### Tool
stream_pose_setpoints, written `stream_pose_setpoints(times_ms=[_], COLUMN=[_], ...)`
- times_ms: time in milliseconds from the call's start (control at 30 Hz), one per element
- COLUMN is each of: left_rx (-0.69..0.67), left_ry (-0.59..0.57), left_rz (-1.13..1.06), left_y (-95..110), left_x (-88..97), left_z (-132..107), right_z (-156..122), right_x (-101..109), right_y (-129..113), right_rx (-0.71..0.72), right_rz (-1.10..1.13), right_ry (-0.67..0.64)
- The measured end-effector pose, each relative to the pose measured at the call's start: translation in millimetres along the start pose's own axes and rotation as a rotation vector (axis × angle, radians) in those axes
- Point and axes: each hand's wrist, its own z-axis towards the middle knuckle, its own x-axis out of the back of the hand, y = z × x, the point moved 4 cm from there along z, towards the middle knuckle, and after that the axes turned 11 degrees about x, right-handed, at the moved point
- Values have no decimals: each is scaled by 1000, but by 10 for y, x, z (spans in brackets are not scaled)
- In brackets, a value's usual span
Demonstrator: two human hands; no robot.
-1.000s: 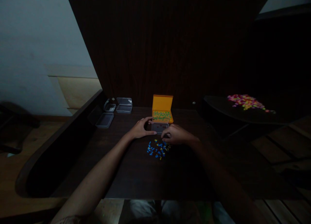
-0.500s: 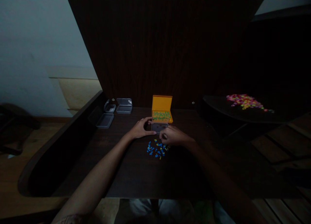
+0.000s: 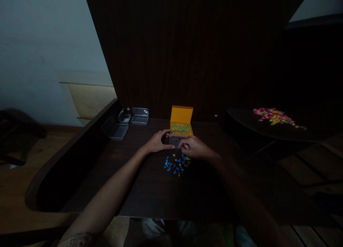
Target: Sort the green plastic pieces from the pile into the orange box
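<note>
A small clear plastic box (image 3: 175, 142) stands in front of an open yellow case (image 3: 182, 114) on the dark desk. My left hand (image 3: 158, 142) grips the clear box from its left side, thumb at the near edge and fingers behind. Over the box's right near part, my right hand (image 3: 197, 148) has its fingertips pinched together; whatever they hold is too small or hidden to name. Green bits show behind the clear lid, at the yellow case's base. Just nearer to me lies a loose pile of small blue and yellow pieces (image 3: 177, 165).
Several open clear boxes stand at the back left, among them a box (image 3: 140, 119) and another nearer box (image 3: 119, 132). A raised side panel (image 3: 72, 154) bounds the desk on the left. To the right, a dark shelf (image 3: 241, 122) bears a heap of pink and yellow pieces (image 3: 276, 116).
My right hand's pinched fingers have moved a little away from me, from near the pile to over the clear box. My left hand stays on the box. The whole view has shifted slightly.
</note>
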Motion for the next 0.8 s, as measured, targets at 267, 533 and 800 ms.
stream_pose_setpoints(times_ms=[267,533,800], left_rx=[11,5,-9], left_ry=[2,-4,-6], left_rz=[-14,10,0], left_y=[0,47,57], left_x=[-10,13,13], left_z=[3,-17,-21], right_z=[-116,-92,-72], right_x=[138,40,-27], right_y=[79,-97,-79], right_rx=[-40,60,28], right_rz=[-44,0,33], right_ry=[-69,-220,-257])
